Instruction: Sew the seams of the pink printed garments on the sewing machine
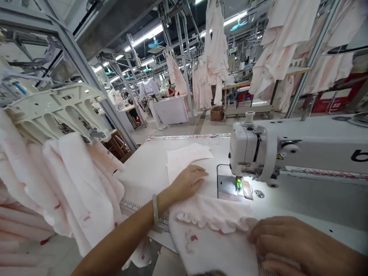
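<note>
My left hand [186,182], a pale bangle on its wrist, lies flat with fingers stretched out on the sewing table. Under and beyond it is a pale, curved fabric piece [186,155]. Closer to me, a pale pink garment piece [212,241] with a ruffle across it and a small red print hangs over the table's front edge. My right hand [284,239] is closed on the right side of this piece, by the ruffle's end. The sewing machine's needle area [239,184], with a green part and a lit metal plate, stands behind the garment piece, apart from both hands.
The sewing machine head [250,149] rises at the right, its arm running to the right edge. At the left, a hanger carrier [63,109] holds several pink garments [83,191] beside the table. A measuring scale [130,206] runs along the table edge. More garments hang behind.
</note>
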`<state>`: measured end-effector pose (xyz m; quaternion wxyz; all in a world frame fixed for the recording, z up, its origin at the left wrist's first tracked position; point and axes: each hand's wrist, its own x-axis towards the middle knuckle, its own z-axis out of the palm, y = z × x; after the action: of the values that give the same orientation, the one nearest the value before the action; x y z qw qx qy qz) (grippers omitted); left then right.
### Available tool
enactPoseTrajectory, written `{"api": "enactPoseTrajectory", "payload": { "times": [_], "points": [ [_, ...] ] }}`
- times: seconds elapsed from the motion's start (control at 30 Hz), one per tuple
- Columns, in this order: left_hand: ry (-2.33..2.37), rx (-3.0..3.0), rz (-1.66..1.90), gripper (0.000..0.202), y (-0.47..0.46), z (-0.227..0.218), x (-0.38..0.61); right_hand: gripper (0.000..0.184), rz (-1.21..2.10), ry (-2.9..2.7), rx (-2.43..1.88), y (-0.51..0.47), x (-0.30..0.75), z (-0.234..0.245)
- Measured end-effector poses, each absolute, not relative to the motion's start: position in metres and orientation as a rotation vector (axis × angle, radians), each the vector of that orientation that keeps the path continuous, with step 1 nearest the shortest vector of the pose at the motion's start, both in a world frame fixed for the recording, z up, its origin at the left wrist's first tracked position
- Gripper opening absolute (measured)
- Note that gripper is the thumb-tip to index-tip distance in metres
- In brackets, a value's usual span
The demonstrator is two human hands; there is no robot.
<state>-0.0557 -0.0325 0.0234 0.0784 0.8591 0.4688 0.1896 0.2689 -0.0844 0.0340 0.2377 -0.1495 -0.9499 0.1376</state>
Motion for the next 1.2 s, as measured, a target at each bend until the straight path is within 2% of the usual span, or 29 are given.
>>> {"api": "enactPoseTrajectory", "payload": {
  "times": [0.1, 0.27, 0.4, 0.47, 0.63, 0.73, 0.87, 1.2],
  "points": [
    [1.022, 2.732, 0.659, 0.028, -0.069, 0.019, -0.020, 0.012, 0.322, -2.619, -0.309, -0.062, 0.272, 0.030],
    [0.714, 3.019, 0.452, 0.030, -0.089, 0.014, 0.009, 0.033, 0.291, -2.441, -0.399, -0.047, 0.282, 0.006],
    [0.670, 3.021, 0.351, 0.032, -0.085, 0.021, 0.010, 0.028, 0.458, -2.629, -0.389, -0.056, 0.286, 0.009],
    [0.668, 3.022, 0.339, 0.036, -0.084, 0.021, 0.010, 0.024, 0.428, -2.728, -0.368, -0.060, 0.284, 0.015],
    [0.757, 3.078, 0.342, 0.041, -0.079, 0.007, 0.011, 0.026, -0.047, -2.736, -0.200, -0.057, 0.277, 0.018],
    [0.863, 3.088, 0.270, 0.043, -0.064, 0.007, 0.012, 0.027, -0.228, -2.612, -0.261, -0.050, 0.274, 0.016],
    [0.911, 3.061, 0.202, 0.042, -0.043, 0.017, 0.014, 0.021, -0.156, -2.613, -0.419, -0.040, 0.274, 0.015],
    [0.831, 3.017, 0.296, 0.037, -0.026, 0.012, 0.011, 0.029, -0.072, -2.627, -0.493, -0.033, 0.272, 0.009]
  ]
}}
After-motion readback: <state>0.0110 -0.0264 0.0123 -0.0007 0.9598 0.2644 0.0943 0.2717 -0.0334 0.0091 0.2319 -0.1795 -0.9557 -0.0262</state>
